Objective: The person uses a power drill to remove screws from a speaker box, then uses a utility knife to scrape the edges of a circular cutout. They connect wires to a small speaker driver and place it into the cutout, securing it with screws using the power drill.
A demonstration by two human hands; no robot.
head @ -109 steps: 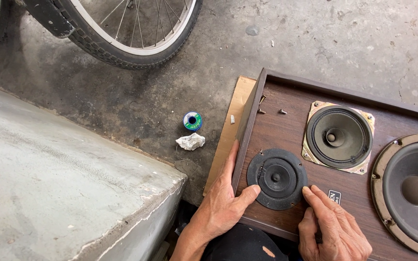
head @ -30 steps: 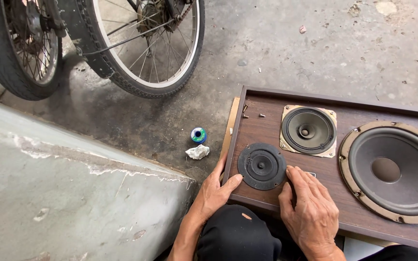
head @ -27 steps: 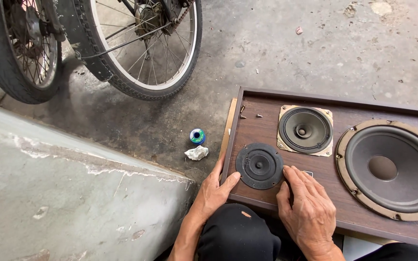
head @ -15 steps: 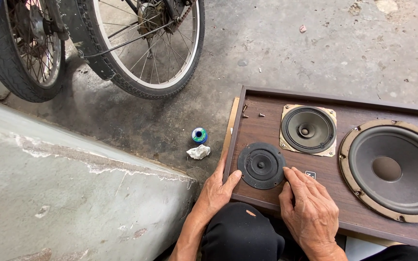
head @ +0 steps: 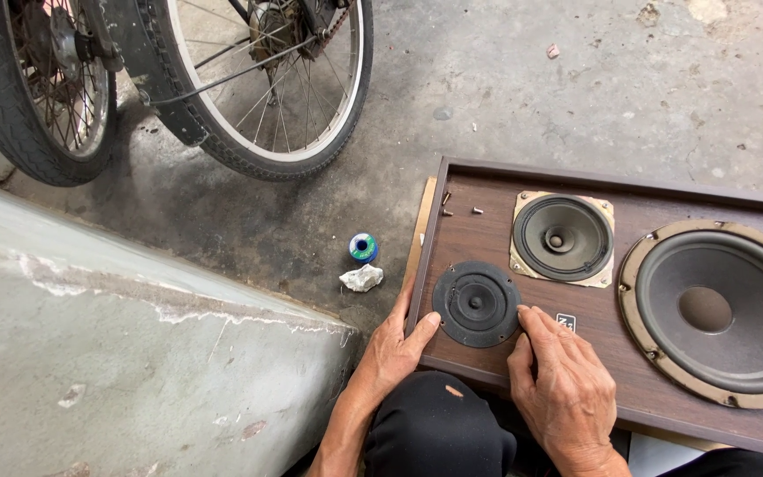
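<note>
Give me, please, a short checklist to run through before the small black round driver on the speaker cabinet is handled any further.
1. Left hand steadies the small black driver: ok, thumb at its left rim, fingers on the speaker cabinet edge.
2. Right hand in contact: ok, fingertips meet the driver's right rim.
3. Driver lies flat on the panel: ok, it looks level.
4. Loose screws kept clear of the hands: ok, they lie near the cabinet's far left corner.
5. Driver's own fasteners or wires: cannot tell, none show from above.
6. Floor items clear of the work: ok, the small spool and the white lump sit left of the cabinet.
</note>
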